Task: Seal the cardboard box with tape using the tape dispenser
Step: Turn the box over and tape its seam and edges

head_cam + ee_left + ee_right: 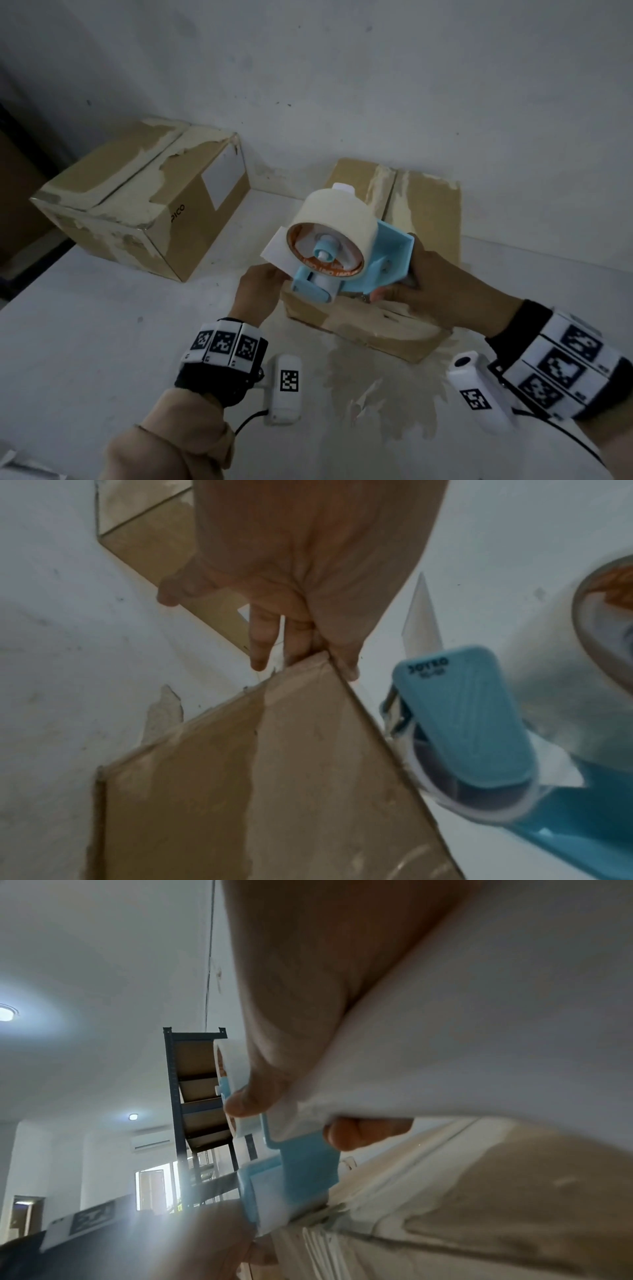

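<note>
A worn cardboard box (424, 212) with closed flaps lies on the white table (85, 342), close to the wall. My right hand (431, 284) grips the handle of a light-blue tape dispenser (387, 253) and holds it tilted over the box's near left part. Its cream tape roll (342, 212) faces me, and a loose white tape end (277, 250) sticks out to the left. My left hand (265, 279) pinches the box's near left corner (308, 674) between thumb and fingers, apart from the tape end (421, 615). In the right wrist view my fingers (363, 1134) wrap the dispenser (308, 1167).
A second, larger cardboard box (137, 198) with torn tape stands at the back left against the wall. Torn tape residue (387, 387) marks the table in front of the box. A dark metal shelf (195, 1096) stands across the room.
</note>
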A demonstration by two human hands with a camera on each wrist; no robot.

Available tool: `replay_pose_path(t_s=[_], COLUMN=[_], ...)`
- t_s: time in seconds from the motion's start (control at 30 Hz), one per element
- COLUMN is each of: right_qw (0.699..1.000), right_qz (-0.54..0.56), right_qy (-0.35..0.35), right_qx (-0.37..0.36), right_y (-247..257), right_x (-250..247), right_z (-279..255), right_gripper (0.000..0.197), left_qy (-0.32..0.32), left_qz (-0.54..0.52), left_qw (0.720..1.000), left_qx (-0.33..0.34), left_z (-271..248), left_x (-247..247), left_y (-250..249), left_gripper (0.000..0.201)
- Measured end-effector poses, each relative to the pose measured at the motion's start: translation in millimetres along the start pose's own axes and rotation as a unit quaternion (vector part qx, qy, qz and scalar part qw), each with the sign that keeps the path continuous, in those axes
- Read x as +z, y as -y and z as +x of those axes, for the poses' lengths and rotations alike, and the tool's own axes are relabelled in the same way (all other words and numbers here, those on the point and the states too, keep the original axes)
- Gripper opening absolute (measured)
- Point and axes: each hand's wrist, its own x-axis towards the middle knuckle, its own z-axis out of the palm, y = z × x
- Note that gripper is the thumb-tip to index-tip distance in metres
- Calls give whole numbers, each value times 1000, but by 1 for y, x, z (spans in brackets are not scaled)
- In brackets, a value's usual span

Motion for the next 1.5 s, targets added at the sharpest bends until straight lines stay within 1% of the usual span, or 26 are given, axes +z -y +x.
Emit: replay_pose_path(t_s=[0.1, 0.17, 0.2, 0.23, 0.27, 0.33, 0.43, 0.47, 0.5, 0.53, 0.57, 0.6, 0.63, 0.67, 0.73, 0.83, 0.87, 0.93, 1.0, 1.03, 1.2, 1.27, 1.37, 1.4, 1.47, 1.5], right_qw=[1000, 1000, 999, 998, 996, 994, 994, 994, 995, 995, 997, 998, 998, 999, 999, 999, 999, 999, 999, 999, 1000, 1000, 1000, 1000, 999, 999], right_qz=[3, 22, 41, 61, 72, 76, 76, 70, 63, 57, 45, 27, 10, 2, -5, -17, -16, -21, -31, -31, -6, -12, -6, -6, -19, -15], right_qy=[-1, -16, -25, -33, -45, -68, -71, -73, -72, -67, -60, -54, -47, -43, -32, -21, -20, -20, -11, -5, -24, -19, -25, -30, -30, -33], right_qx=[0, -1, 5, 12, 20, 40, 45, 43, 41, 38, 35, 33, 33, 31, 29, 27, 25, 21, 20, 20, 14, 14, 10, 4, -4, -4], right_y=[-5, -10, -13, -17, -22, -33, -45, -47, -48, -49, -50, -51, -50, -49, -47, -42, -41, -38, -37, -36, -42, -46, -55, -59, -64, -65], right_x=[-7, -15, -21, -26, -32, -39, -42, -42, -41, -40, -41, -42, -43, -44, -47, -52, -52, -54, -56, -57, -58, -55, -51, -50, -50, -50], right_z=[-13, -31, -41, -52, -62, -77, -85, -84, -83, -81, -80, -80, -78, -78, -75, -69, -67, -62, -59, -58, -64, -66, -67, -67, -68, -68], right_gripper=[82, 74, 68, 69, 74, 84, 87, 86, 84, 82, 80, 77, 71, 63, 54, 56, 58, 69, 81, 83, 78, 77, 70, 69, 75, 74], left_qy=[4, 10, 13, 12, 9, -4, -22, -35, -50, -62, -69, -65, -51, -31, -7, 6, 12, 16, 7, 1, -6, -7, -12, -14, -15, -14], left_qz=[-68, -41, -26, -22, -25, -26, -24, 4, 63, 143, 223, 283, 316, 330, 325, 326, 327, 321, 322, 324, 311, 316, 319, 317, 316, 317], left_qw=[998, 999, 999, 999, 999, 999, 999, 999, 997, 988, 972, 956, 945, 939, 942, 943, 943, 945, 945, 944, 949, 947, 946, 946, 947, 947], left_qx=[17, 27, 33, 42, 47, 45, 30, 16, 3, -2, 14, 45, 74, 88, 81, 65, 61, 54, 55, 57, 59, 63, 65, 64, 59, 57], left_z=[-2, -2, -1, -1, -2, -1, -2, -3, -7, -13, -22, -32, -40, -47, -48, -37, -34, -32, -32, -34, -34, -33, -33, -34, -34, -34], left_x=[-1, -2, -2, -3, -3, -1, 1, 3, 5, 9, 17, 29, 39, 49, 58, 51, 48, 45, 44, 43, 43, 44, 45, 46, 45, 45], left_y=[0, 1, 3, 5, 4, 5, 4, 1, -3, -9, -15, -22, -26, -28, -29, -29, -31, -35, -36, -36, -38, -37, -35, -35, -36, -36], left_gripper=[31, 30, 34, 40, 42, 40, 40, 46, 51, 55, 56, 56, 55, 54, 54, 57, 59, 62, 65, 67, 71, 74, 76, 76, 77, 77])
